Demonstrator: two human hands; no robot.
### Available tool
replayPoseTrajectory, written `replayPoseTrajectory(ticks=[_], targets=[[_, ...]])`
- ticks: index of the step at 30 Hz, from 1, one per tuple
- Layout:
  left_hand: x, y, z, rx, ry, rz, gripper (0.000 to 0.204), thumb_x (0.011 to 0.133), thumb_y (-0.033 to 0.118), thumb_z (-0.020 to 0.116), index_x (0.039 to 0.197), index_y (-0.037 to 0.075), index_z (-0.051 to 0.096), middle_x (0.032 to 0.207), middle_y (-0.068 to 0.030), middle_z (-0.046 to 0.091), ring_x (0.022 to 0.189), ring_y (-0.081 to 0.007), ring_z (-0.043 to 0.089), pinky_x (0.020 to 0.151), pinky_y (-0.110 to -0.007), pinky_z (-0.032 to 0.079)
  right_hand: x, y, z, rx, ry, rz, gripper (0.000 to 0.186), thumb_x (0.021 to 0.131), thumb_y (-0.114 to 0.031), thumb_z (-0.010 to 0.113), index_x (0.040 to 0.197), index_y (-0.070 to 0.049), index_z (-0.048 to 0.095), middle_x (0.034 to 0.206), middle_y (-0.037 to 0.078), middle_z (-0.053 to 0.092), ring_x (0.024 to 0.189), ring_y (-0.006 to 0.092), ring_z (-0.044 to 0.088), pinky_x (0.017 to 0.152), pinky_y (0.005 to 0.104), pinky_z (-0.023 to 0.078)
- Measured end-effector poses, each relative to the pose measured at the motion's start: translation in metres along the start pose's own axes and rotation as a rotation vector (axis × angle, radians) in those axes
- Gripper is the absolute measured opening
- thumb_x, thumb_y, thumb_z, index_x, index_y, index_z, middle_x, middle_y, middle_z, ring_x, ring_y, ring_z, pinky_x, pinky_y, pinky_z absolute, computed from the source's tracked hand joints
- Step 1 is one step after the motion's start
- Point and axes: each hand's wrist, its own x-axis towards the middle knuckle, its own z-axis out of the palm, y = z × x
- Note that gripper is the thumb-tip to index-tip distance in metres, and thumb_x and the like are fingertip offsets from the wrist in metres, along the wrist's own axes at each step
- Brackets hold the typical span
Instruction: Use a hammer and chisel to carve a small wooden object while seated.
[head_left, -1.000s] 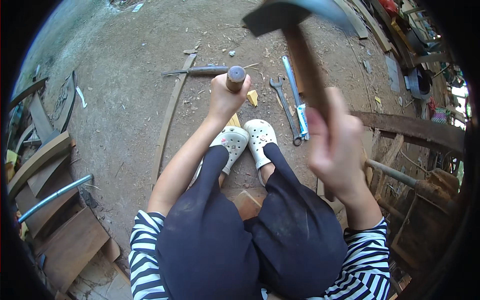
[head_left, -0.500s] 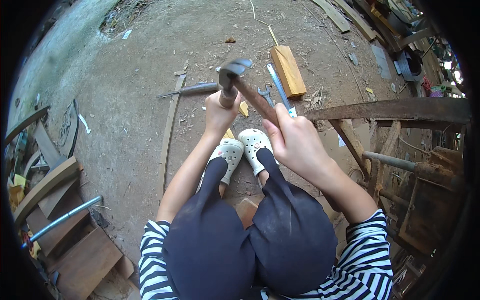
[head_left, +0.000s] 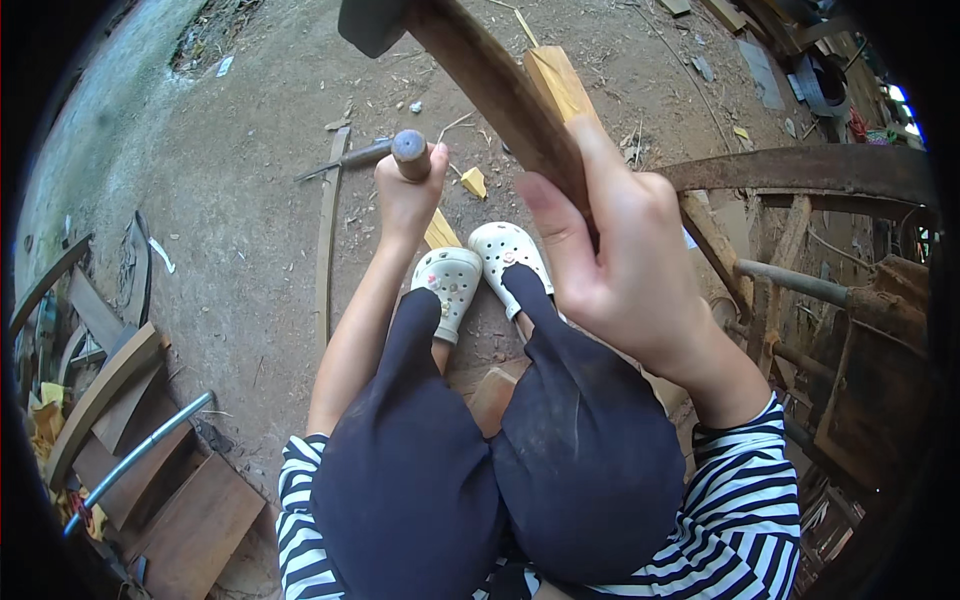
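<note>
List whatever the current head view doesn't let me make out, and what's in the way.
All in the head view:
- Hammer: part of its head is cut off by the top edge.
- Round-ended handle: its lower part is hidden by the left hand.
- Wooden block: its near end is hidden behind the right hand and hammer.
- Pale wood piece: its near end disappears behind the left shoe.

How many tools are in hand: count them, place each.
2: the hammer in the right hand, and a round-handled tool in the left hand, butt end up, its lower end hidden.
</note>
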Motion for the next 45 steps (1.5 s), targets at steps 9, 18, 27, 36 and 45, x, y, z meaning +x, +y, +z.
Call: replayPoseTrajectory(ticks=[9, 18, 27, 36, 45], targets=[[-0.004, 0.007, 0.0, 0.074, -0.018, -0.05, 0.017, 0.083, 0.013, 0.071, 0.076, -0.002, 0.068, 0.061, -0.0058, 0.064, 0.058, -0.0103, 0.061, 0.056, -0.029, 0.048, -0.002, 0.001, -0.001, -0.181, -0.145, 0.082, 0.024, 0.091, -0.016, 0.06, 0.091, 0.005, 0.048, 0.053, 0.021, 0.058, 0.051, 0.0396, 0.063, 0.047, 0.0455, 0.05], [-0.005, 0.012, -0.003, 0.072, -0.023, -0.039, 0.017, 0.083, 0.012, 0.071, 0.075, -0.002, 0.067, 0.062, -0.0045, 0.064, 0.058, -0.0098, 0.06, 0.055, -0.028, 0.047, -0.018, 0.028, 0.02, -0.182, -0.175, 0.233, 0.022, 0.091, -0.017, 0.059, 0.095, 0.003, 0.049, 0.061, 0.025, 0.061, 0.061, 0.0443, 0.064, 0.056, 0.0509, 0.051], [-0.024, -0.029, -0.083, -0.404, 0.251, -0.327, 0.01, 0.091, 0.013, 0.062, 0.091, 0.002, 0.06, 0.076, -0.0058, 0.061, 0.076, -0.0178, 0.062, 0.09, -0.039, 0.049, -0.071, 0.088, 0.038, -0.039, -0.187, 0.606, 0.024, 0.095, -0.02, 0.056, 0.091, 0.003, 0.052, 0.06, 0.024, 0.057, 0.059, 0.0419, 0.062, 0.052, 0.0461, 0.044], [-0.068, -0.047, -0.127, -0.91, 0.545, -0.397, 0.014, 0.095, 0.02, 0.057, 0.088, 0.009, 0.055, 0.079, -0.0049, 0.058, 0.083, -0.0174, 0.058, 0.105, -0.048, 0.04, -0.116, 0.163, 0.084, -0.359, -0.271, 0.688, 0.025, 0.092, -0.02, 0.057, 0.105, 0.002, 0.057, 0.076, 0.027, 0.065, 0.069, 0.0444, 0.065, 0.061, 0.0491, 0.049], [-0.072, -0.015, -0.132, -0.77, 0.471, -0.279, 0.018, 0.099, 0.024, 0.052, 0.087, 0.01, 0.055, 0.074, -0.0005, 0.048, 0.079, -0.0139, 0.049, 0.103, -0.043, 0.037, -0.053, 0.166, 0.15, -0.417, -0.261, 0.164, 0.032, 0.088, -0.016, 0.062, 0.114, 0.0, 0.057, 0.105, 0.018, 0.061, 0.106, 0.0317, 0.057, 0.089, 0.0395, 0.047]])
